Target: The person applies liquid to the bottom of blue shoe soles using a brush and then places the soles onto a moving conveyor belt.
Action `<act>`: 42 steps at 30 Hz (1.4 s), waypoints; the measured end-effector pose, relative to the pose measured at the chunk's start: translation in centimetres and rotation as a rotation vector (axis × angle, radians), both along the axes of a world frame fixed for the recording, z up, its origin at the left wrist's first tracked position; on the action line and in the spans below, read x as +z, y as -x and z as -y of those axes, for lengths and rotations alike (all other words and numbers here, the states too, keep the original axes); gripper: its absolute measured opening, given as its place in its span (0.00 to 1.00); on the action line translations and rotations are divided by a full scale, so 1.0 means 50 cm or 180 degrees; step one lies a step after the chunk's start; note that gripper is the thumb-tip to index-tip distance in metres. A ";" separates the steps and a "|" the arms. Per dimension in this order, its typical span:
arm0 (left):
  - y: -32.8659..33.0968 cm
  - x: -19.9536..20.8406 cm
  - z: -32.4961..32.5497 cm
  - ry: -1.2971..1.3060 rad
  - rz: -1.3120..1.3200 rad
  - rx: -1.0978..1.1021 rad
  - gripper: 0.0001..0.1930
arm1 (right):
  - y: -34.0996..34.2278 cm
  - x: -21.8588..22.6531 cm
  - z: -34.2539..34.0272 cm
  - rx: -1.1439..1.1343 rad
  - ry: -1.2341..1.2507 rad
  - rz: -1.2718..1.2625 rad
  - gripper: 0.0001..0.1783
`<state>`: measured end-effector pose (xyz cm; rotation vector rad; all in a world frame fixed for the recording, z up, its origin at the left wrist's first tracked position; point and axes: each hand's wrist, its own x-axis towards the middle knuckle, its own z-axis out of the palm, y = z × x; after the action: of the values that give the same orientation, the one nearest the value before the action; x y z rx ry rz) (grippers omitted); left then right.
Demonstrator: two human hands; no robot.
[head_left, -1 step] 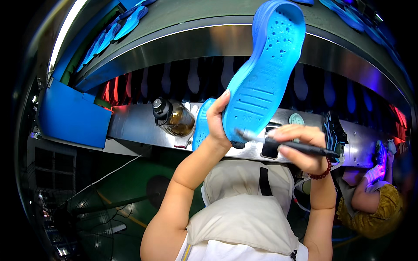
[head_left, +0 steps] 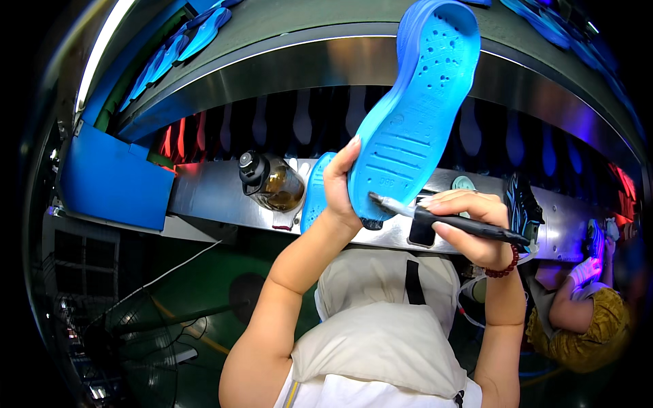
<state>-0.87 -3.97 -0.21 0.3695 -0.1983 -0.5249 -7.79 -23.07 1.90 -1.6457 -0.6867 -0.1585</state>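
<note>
A bright blue shoe sole [head_left: 403,153], with holes at its far end and ridges across the middle, is held up and tilted above the metal ledge. My left hand [head_left: 342,180] grips its near end by the left rim, thumb along the edge. In my right hand [head_left: 474,221] is a brush [head_left: 469,228] with a black handle and pale ferrule. Its dark tip is at the sole's inner face near the close end; whether it touches, I cannot tell. A second blue sole [head_left: 315,197] lies on the ledge, partly behind my left hand.
A bottle of brown liquid [head_left: 280,185] stands left on the metal ledge [head_left: 211,192]. A dark sneaker [head_left: 522,204] and a pale green piece [head_left: 464,183] lie right. A dark phone-like object [head_left: 422,228] is near the brush. Behind runs a conveyor [head_left: 299,19]. A co-worker [head_left: 578,319] is at right.
The sole has shifted very slightly to the right. The brush tip, blurred before, now shows sharply at the sole's near end; my grips are the same.
</note>
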 end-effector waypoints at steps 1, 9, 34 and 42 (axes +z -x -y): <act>-0.006 0.002 -0.001 -0.0072 -0.0031 -0.0045 0.24 | -0.002 -0.005 -0.001 -0.0020 0.0228 0.0089 0.11; -0.014 0.030 -0.007 -0.1210 -0.0415 -0.1207 0.23 | -0.002 0.020 0.027 0.0278 0.0754 0.0338 0.12; 0.003 0.032 -0.060 -0.3263 -0.0001 -0.1525 0.32 | -0.036 -0.060 0.136 0.0535 0.1170 -0.0321 0.12; -0.009 -0.014 -0.061 -0.3070 -0.0063 -0.1092 0.31 | -0.024 -0.037 0.090 0.0216 0.1148 -0.0864 0.11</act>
<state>-0.42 -0.91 -0.89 1.2826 0.0294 -0.9498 -6.58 -27.55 0.06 -1.9383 -0.5839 0.2485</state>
